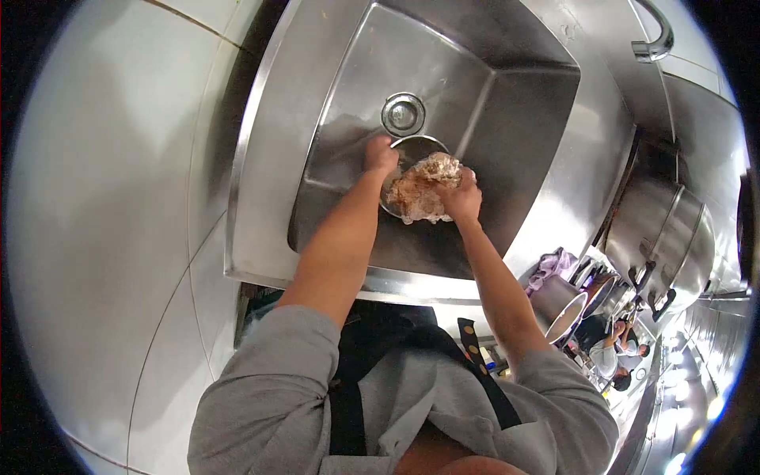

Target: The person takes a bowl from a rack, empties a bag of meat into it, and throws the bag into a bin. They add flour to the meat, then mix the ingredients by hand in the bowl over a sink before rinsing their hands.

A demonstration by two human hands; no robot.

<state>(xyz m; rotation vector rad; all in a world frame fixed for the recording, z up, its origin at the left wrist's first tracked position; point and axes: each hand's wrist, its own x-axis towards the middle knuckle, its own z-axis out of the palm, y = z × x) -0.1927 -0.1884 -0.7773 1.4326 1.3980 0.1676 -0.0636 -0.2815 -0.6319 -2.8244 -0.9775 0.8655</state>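
A round metal bowl [415,145] sits in the steel sink [412,47], just on the near side of the drain [404,115]. My left hand [381,155] is closed on the bowl's left rim. In my right hand [464,196] is a wet, lumpy, brown-and-white clump [423,190], which looks like raw meat, though I cannot make out its exact kind. The clump covers much of the bowl and hangs over its near right edge. My right fingertips are partly hidden against it.
A curved faucet [654,49] reaches in at the upper right. White tiled wall [119,158] runs along the left. To the right stand a large steel pot [657,237], a smaller pot [557,305] and a purple cloth [552,267]. Other people [617,356] are farther back on the right.
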